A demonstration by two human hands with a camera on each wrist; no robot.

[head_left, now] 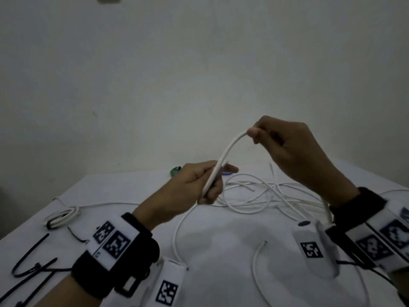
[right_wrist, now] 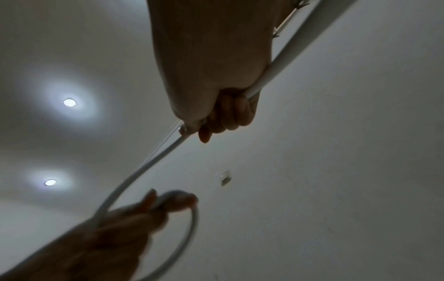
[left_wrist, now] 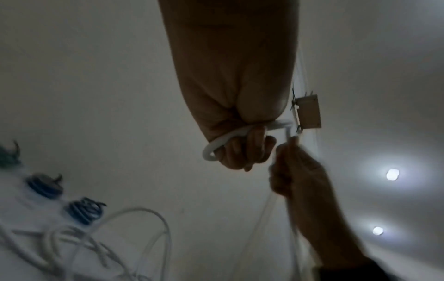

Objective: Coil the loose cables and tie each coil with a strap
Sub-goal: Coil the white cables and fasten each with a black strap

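- Far left of the grip, black straps point(head_left: 33, 265) lie loose on the white table point(head_left: 221, 251); just beyond them sits a small white coil point(head_left: 63, 216) with a dark band round it, already bundled.
- The left hand point(head_left: 199, 183) is raised above the table, fingers curled round the thick white cable point(head_left: 223, 156); the left wrist view shows the cable looping under its knuckles point(left_wrist: 242, 152).
- Behind that hand, near the table's far edge, lie a green roll point(head_left: 175, 171) and a blue one point(head_left: 226, 173), partly hidden by the fingers.
- From the left grip the cable arches up and rightward to the right hand point(head_left: 285, 149), which pinches it at thumb and fingertips, higher than the left.
- Under and between the two grips a tangle of thinner white cables point(head_left: 254, 196) sprawls on the table, directly beneath the held arc.
- Past the right grip the thick cable drops down beside the right wrist, hidden in part by the wrist-worn camera point(head_left: 314, 247).
- Nearer the person, another white cable end point(head_left: 257, 255) curls on the table.
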